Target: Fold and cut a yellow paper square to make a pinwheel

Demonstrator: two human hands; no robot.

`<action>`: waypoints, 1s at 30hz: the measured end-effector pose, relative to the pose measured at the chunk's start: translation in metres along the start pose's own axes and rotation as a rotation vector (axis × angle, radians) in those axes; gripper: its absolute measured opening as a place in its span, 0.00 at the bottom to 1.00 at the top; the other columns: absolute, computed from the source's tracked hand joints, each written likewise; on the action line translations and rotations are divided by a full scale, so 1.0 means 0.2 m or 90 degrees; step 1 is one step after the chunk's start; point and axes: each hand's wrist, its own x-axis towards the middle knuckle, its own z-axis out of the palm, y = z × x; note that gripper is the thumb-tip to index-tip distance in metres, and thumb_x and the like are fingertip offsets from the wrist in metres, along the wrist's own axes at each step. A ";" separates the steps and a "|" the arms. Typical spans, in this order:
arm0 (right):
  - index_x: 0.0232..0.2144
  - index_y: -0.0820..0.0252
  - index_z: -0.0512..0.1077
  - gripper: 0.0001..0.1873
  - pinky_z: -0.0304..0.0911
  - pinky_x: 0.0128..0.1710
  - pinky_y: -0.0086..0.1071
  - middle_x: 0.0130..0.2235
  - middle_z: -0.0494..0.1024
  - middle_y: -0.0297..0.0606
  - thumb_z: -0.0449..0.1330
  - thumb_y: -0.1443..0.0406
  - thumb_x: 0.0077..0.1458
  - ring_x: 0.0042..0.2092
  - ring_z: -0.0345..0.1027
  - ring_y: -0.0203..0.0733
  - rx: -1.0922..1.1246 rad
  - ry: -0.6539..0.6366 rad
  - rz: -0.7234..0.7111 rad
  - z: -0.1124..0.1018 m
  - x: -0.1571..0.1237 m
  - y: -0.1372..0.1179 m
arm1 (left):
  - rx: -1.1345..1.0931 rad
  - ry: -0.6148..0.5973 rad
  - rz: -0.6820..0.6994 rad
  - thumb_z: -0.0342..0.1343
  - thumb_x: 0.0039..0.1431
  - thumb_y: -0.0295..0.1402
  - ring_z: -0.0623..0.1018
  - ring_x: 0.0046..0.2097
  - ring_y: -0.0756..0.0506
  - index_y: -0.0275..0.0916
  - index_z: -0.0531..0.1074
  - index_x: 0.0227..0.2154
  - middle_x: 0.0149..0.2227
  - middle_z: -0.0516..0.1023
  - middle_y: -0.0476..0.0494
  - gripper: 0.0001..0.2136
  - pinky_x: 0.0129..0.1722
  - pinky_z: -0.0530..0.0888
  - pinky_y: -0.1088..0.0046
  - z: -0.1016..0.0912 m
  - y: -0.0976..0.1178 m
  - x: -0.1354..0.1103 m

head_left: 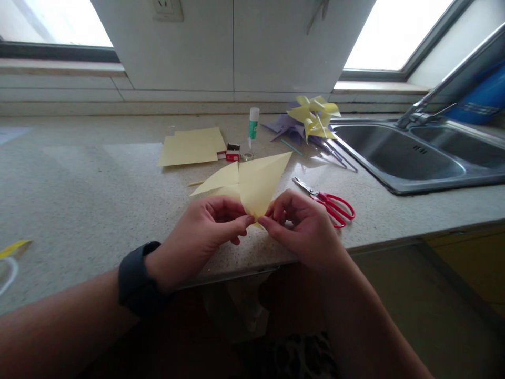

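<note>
My left hand (205, 229) and my right hand (302, 226) meet over the counter's front edge, both pinching the near corner of a folded pale yellow paper (256, 181). The sheet stands up from my fingers, its pointed flaps spreading away toward the back. A dark watch band (138, 279) wraps my left wrist. Red-handled scissors (329, 202) lie just right of my right hand, apart from it.
Flat yellow sheets (193, 146), a small red box (232, 152) and a glue bottle (253, 125) sit farther back on the speckled counter (79, 200). Yellow and purple paper pinwheels (311, 120) lie beside the steel sink (414, 158) with its tap (430, 97).
</note>
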 end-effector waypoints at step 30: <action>0.39 0.57 0.79 0.15 0.63 0.29 0.41 0.34 0.80 0.45 0.65 0.54 0.55 0.33 0.73 0.50 -0.645 0.127 0.156 -0.45 -0.05 0.03 | -0.041 0.025 -0.017 0.70 0.52 0.32 0.75 0.29 0.53 0.38 0.80 0.32 0.34 0.81 0.48 0.06 0.25 0.72 0.81 -0.01 0.01 0.00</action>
